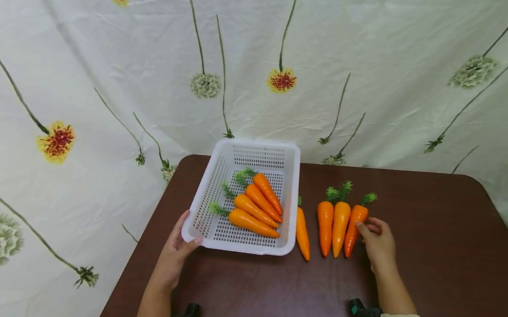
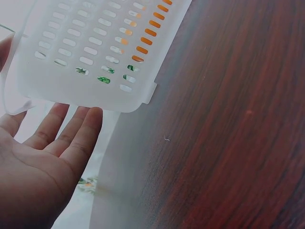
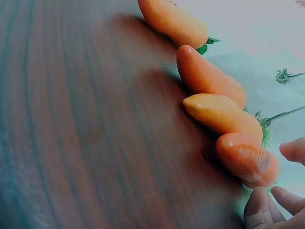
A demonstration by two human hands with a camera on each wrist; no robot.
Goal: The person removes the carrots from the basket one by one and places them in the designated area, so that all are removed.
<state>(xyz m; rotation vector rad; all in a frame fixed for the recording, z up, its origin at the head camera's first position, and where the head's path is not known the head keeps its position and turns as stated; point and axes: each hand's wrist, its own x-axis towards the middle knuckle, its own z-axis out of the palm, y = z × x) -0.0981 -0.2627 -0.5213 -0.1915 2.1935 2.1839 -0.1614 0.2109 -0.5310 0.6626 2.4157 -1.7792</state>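
Carrots (image 1: 340, 229), eight in all, are split between two places: four are held in the basket (image 1: 235, 246), four are laid on the counter (image 1: 447, 261) to its right. All are coloured a glossy orange, smooth and tapered from a broad shoulder to a blunt point, and are topped with frilly green.

The background is filled by a pale, creased cloth (image 1: 248, 34), printed with long-stemmed red-and-yellow flowers and whitish dandelion-like heads. In front of it is set the counter, dark reddish brown, streaked with grain and rounded at its far corners.

The basket is white, plastic-looking and rectangular, its walls and floor pierced by rows of slots through which orange is glimpsed from the left wrist. Inside, the carrots are fanned, tops to the left. The near left corner is pinched by the left grip (image 1: 171, 261), thumb over the rim, fingers outside.

The rightmost carrot (image 1: 358, 213) is touched near its broad end by the right grip (image 1: 379, 246), whose thumb and fingers are parted; a firm hold cannot be made out. Two carrots are lined up beside it; the fourth is placed just beside the basket, its top partly hidden.
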